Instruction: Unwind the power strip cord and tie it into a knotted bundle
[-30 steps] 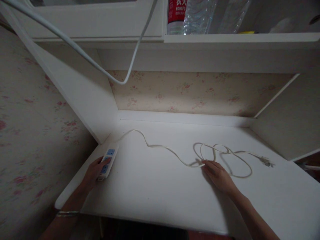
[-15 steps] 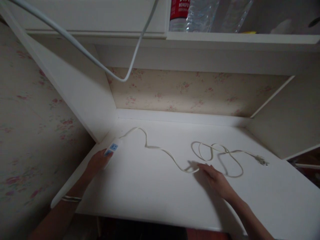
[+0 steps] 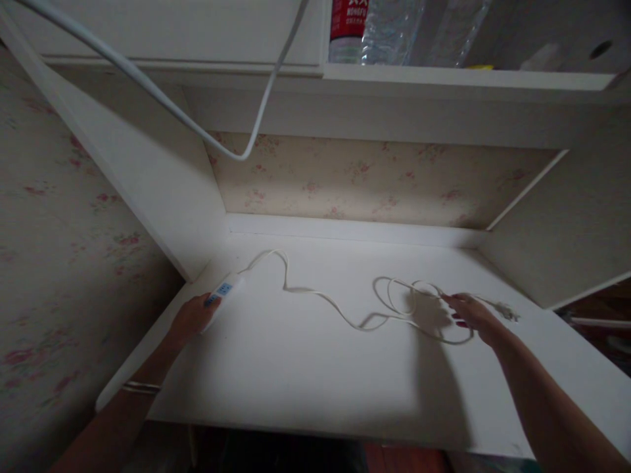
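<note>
My left hand (image 3: pixel 194 318) is wrapped round the near end of a white power strip (image 3: pixel 229 287) with blue socket faces, which lies at the left side of the white desk. Its thin pale cord (image 3: pixel 323 295) runs from the far end of the strip in a wavy line to the right, then forms loose loops. Over these loops is my right hand (image 3: pixel 470 314), its fingertips at the place where the cord crosses itself. The fingers look partly spread, and no firm hold on the cord shows. Beyond the hand lies the plug (image 3: pixel 507 312), blurred.
The white desk (image 3: pixel 296 368) has side panels and a low back rail. Above it, a shelf (image 3: pixel 468 75) holds clear plastic bottles (image 3: pixel 392 33) and a red-labelled bottle (image 3: pixel 349 23). A thick white cable (image 3: pixel 172 108) hangs in front at upper left. Floral wallpaper (image 3: pixel 98 217) covers the left wall.
My right hand has moved right and away from me, leaving the cord's middle stretch for the loops near the plug. My left hand stays on the power strip.
</note>
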### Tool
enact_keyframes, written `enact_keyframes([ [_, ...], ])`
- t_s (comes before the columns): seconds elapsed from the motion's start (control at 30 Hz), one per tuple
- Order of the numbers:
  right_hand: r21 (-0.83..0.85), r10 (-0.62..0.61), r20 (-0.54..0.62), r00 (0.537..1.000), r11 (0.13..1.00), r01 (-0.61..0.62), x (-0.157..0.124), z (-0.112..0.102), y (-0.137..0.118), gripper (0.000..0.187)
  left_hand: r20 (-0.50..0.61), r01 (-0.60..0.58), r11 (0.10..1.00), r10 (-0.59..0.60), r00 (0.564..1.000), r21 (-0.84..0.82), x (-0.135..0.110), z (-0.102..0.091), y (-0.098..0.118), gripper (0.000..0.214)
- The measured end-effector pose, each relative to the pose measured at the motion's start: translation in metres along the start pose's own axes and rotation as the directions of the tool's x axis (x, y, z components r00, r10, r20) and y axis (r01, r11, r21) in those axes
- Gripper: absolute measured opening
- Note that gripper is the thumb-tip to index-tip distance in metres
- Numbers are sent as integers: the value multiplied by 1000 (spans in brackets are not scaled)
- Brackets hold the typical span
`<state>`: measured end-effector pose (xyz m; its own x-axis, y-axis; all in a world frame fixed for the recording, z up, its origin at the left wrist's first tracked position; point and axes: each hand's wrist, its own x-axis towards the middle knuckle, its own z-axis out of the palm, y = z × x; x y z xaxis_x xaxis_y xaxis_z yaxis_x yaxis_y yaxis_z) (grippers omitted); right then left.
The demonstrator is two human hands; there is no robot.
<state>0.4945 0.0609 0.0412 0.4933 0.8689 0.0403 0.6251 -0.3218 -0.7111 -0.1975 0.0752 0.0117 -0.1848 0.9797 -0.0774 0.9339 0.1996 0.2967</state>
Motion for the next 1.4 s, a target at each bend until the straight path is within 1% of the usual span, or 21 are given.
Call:
enact_keyframes([
  [0.07,90,102,126,987,989,-114,-6,11,0,32,-45,-2,999,4,999,51,-1,1,2,41],
  [0.1,115,141,154,978,980,-160,-9,16,-2,31,-89,-9,997,15,996,71,-3,1,5,42],
  [0.17,215,180,161,970,953,-213,-17,23,-12,31,-214,-60,995,76,974,81,-10,0,18,42],
  [0.23,402,176,140,974,889,-219,-25,25,-29,33,-355,-180,983,181,917,35,-24,-1,44,41],
  [0.3,624,148,140,979,755,-203,-36,23,-56,39,-417,-354,934,301,858,-53,-42,-3,79,38],
  [0.37,762,57,174,983,624,-171,-52,20,-90,39,-401,-508,848,419,815,-147,-63,-2,121,36],
  [0.43,845,-57,196,979,515,-140,-71,19,-128,35,-358,-607,756,511,781,-244,-83,1,163,39],
  [0.53,893,-223,242,944,431,-127,-103,23,-181,29,-276,-717,604,664,694,-348,-106,8,214,63],
  [0.6,916,-308,244,919,386,-114,-124,27,-210,25,-274,-756,535,716,643,-377,-114,11,239,84],
  [0.63,923,-340,252,906,367,-119,-133,30,-221,23,-290,-768,523,720,630,-370,-115,10,249,93],
  [0.67,926,-370,261,892,358,-123,-141,32,-231,22,-317,-767,535,702,637,-355,-116,9,258,97],
  [0.73,928,-423,288,860,345,-141,-156,35,-247,22,-353,-757,571,670,653,-316,-114,4,271,96],
  [0.77,930,-446,300,844,334,-154,-163,37,-254,22,-351,-758,580,672,652,-298,-113,1,276,94],
  [0.83,936,-482,319,816,295,-191,-173,42,-264,22,-313,-774,572,708,633,-271,-109,-5,282,81],
  [0.93,936,-529,343,776,266,-232,-179,50,-271,21,-267,-794,553,749,606,-251,-106,-8,281,44],
  [1.0,935,-546,339,766,284,-211,-175,54,-269,20,-244,-775,575,737,630,-261,-106,-7,273,20],
  [1.07,933,-540,329,775,313,-179,-167,59,-260,22,-210,-725,620,698,684,-300,-108,-7,262,12],
  [1.17,911,-470,350,810,372,-179,-155,70,-237,37,-191,-623,677,603,775,-392,-111,-9,241,18],
  [1.27,874,-335,358,872,449,-187,-153,84,-208,57,-217,-531,688,494,842,-495,-112,-13,224,27],
  [1.33,856,-249,312,917,492,-158,-157,92,-188,70,-233,-478,670,425,874,-569,-111,-14,216,30],
  [1.4,845,-181,228,957,525,-102,-162,97,-168,84,-239,-430,637,367,899,-641,-110,-15,210,32],
])
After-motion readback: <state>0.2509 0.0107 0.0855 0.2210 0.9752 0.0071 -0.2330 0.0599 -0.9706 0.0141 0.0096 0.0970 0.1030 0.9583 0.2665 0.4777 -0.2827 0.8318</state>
